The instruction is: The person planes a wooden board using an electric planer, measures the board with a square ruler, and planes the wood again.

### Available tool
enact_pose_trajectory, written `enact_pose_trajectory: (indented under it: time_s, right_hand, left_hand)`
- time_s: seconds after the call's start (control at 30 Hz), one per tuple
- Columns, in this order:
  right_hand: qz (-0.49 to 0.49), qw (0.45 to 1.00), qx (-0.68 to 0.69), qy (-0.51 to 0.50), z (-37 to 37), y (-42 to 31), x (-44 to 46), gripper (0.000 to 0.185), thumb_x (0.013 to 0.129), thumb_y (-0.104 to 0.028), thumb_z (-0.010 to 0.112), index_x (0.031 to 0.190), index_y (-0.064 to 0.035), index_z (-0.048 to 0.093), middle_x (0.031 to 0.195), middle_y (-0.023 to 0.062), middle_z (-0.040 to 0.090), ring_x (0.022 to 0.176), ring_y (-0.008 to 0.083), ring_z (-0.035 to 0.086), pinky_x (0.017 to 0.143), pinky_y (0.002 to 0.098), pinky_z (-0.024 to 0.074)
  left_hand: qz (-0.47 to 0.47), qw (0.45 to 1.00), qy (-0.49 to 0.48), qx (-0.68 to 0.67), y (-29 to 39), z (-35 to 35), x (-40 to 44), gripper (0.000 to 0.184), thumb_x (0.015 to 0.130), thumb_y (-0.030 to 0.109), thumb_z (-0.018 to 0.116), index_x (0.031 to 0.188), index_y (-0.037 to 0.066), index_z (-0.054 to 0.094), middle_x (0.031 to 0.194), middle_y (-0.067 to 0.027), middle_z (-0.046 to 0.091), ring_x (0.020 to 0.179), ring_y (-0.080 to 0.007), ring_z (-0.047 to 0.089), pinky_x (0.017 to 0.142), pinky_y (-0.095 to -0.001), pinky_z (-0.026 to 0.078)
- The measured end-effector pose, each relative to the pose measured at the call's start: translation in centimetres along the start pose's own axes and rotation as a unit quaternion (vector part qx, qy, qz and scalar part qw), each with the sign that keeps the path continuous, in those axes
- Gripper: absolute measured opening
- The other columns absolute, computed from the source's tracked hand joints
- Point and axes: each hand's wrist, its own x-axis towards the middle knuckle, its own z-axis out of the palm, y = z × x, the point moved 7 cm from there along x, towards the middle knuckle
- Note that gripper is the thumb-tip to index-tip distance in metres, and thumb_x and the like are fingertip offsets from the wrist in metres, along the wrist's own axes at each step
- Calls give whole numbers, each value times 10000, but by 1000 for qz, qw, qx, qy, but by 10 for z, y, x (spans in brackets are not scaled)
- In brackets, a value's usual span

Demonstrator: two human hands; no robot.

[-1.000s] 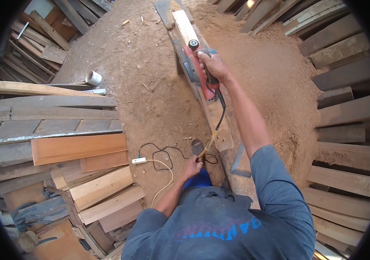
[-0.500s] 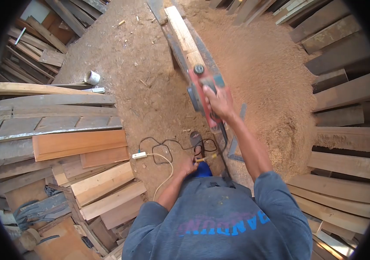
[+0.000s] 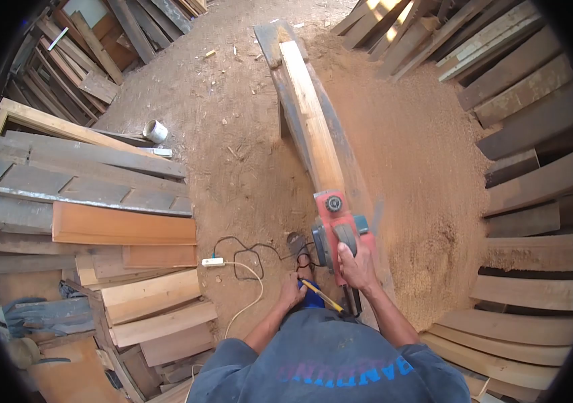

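Note:
My right hand (image 3: pixel 358 266) is wrapped round the handle of a red electric planer (image 3: pixel 335 216), which sits at the near end of a pale wooden plank (image 3: pixel 320 138). The plank lies lengthwise on a long narrow bench (image 3: pixel 348 144). Near my lap, my left hand (image 3: pixel 292 289) is closed round the planer's power cord (image 3: pixel 320 293), a stretch of it wrapped in yellow. Part of my foot (image 3: pixel 296 240) shows just beyond my left hand.
Boards (image 3: pixel 125 223) are stacked along the left side, near a white power strip (image 3: pixel 213 262) with cables on the floor. A white bucket (image 3: pixel 155 131) stands farther off. More planks (image 3: pixel 535 252) line the right, beside sawdust (image 3: pixel 434 248).
The planer in my right hand has moved back along the plank towards my body, so more of the planed wood shows. My left hand, still on the cord, has dropped slightly closer to my lap.

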Motion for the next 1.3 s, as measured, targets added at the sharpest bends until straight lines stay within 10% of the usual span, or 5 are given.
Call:
enact_pose_trajectory:
  time_s: [0.27,0.43,0.5,0.7,1.3]
  right_hand:
    - [-2,999,2,46,20,-97,230,357,1033,-366,571,933,-34,656,653,-2,585,559,96,571,513,301,484]
    - [-25,997,-44,55,33,-156,373,483,1024,-465,533,831,-43,667,655,22,627,579,133,617,552,333,510]
    - [-38,995,-60,75,36,-168,433,477,1020,-465,542,851,-44,690,662,32,634,579,138,617,553,334,507]
    - [-21,999,0,32,41,-186,577,436,1013,-497,600,970,-79,717,728,12,630,606,111,605,539,286,503]
    - [16,998,-44,32,16,-144,367,471,1007,-526,569,923,-76,678,694,22,638,614,118,627,578,313,516]
  left_hand:
    - [-219,868,185,-406,-4,-27,143,368,997,276,685,1144,-41,570,1077,-149,672,966,-244,657,875,-399,526]
    - [-8,950,41,-310,78,-22,204,488,1060,292,554,1450,6,486,1197,-108,685,1027,-182,634,901,-357,504]
    - [103,957,-6,-271,174,-60,196,698,1039,306,587,1583,-32,308,1243,-184,697,965,-202,655,858,-365,511]
    - [4,965,-169,-200,179,-55,192,942,1013,326,620,1612,-72,12,1450,-329,538,1290,-378,615,1065,-345,464]
    - [84,975,-163,-129,160,-31,121,852,949,315,682,1560,-114,270,1514,-360,448,1441,-451,430,1201,-416,334]
